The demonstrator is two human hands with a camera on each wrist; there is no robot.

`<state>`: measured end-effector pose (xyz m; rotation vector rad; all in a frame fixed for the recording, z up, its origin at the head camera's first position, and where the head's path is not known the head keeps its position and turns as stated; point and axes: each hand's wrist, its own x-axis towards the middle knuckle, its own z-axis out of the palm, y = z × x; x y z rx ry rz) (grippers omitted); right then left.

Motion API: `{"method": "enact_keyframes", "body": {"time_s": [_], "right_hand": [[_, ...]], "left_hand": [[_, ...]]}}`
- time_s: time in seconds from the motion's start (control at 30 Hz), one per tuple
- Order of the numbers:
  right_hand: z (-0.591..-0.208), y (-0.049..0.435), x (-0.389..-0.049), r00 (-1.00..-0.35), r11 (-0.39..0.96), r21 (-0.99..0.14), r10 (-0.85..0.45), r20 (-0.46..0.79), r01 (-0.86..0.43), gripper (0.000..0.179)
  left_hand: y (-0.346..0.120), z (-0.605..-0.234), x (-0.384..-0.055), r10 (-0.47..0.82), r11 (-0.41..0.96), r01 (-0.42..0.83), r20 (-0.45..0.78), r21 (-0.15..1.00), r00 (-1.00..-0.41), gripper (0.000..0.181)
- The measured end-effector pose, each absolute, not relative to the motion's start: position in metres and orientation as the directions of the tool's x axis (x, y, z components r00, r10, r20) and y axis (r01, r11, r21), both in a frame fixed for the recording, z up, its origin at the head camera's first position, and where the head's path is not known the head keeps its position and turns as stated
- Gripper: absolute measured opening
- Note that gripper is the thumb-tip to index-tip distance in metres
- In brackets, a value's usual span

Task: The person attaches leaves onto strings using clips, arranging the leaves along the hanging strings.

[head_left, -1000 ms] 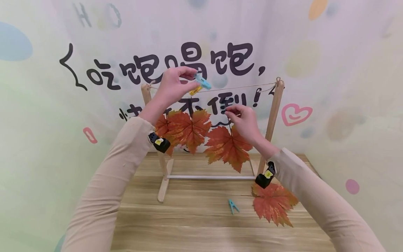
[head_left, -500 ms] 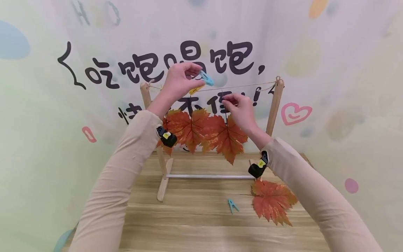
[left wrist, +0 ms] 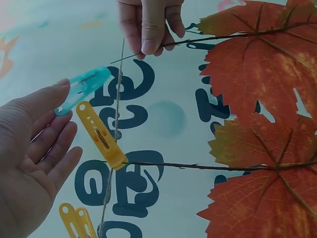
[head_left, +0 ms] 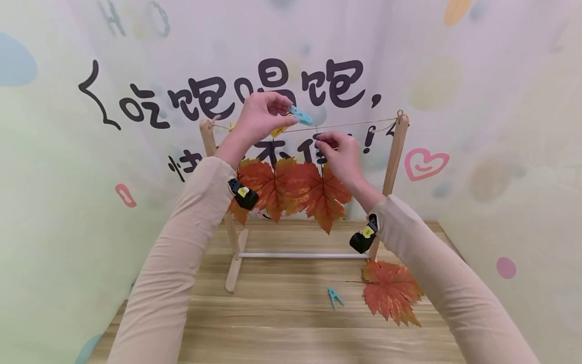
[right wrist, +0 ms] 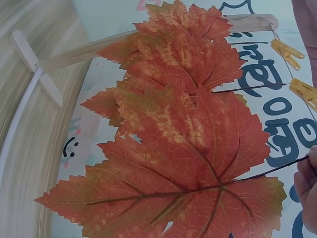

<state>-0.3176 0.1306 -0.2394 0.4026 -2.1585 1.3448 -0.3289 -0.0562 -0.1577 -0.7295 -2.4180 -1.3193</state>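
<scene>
My left hand (head_left: 261, 117) pinches a light blue clothespin (head_left: 301, 116) by its end, just above the string (head_left: 350, 124). In the left wrist view the nose of this clothespin (left wrist: 89, 85) lies beside the string, not clipped on. My right hand (head_left: 340, 155) pinches the thin dark stem of an orange-red maple leaf (head_left: 325, 199). The stem's tip crosses the string in the left wrist view; whether they touch I cannot tell. Next to it another maple leaf (left wrist: 267, 168) hangs from the string by a yellow clothespin (left wrist: 101, 136). A second yellow clothespin (right wrist: 287, 53) holds a further leaf.
The string runs between the wooden posts (head_left: 395, 151) of a stand with a white bottom bar (head_left: 304, 256). On the wooden table (head_left: 273, 323) lie a blue clothespin (head_left: 335, 298) and a maple leaf (head_left: 391, 293). A printed curtain (head_left: 454, 60) hangs behind.
My right hand has raised its leaf and moved it left, bringing the stem tip up to the string. The left hand has shifted slightly right with the blue clothespin, whose angle has changed.
</scene>
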Motion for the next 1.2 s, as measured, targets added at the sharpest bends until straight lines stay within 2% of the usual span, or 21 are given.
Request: {"method": "enact_keyframes", "body": {"time_s": [0.47,0.9,1.2], "right_hand": [[-0.241,0.127,-0.323,-0.816,0.389,-0.773,0.085,0.572,-0.501,0.015],[-0.242,0.127,-0.327,-0.827,0.358,-0.796,0.103,0.553,-0.488,0.018],[-0.24,0.127,-0.328,-0.824,0.352,-0.795,0.104,0.557,-0.493,0.016]], "left_hand": [[-0.054,-0.165,-0.335,0.222,0.504,0.529,0.49,0.683,-0.843,0.027],[-0.044,-0.162,-0.337,0.279,0.563,0.61,0.566,0.557,-0.775,0.022],[-0.04,-0.16,-0.342,0.286,0.62,0.592,0.554,0.516,-0.782,0.023]]}}
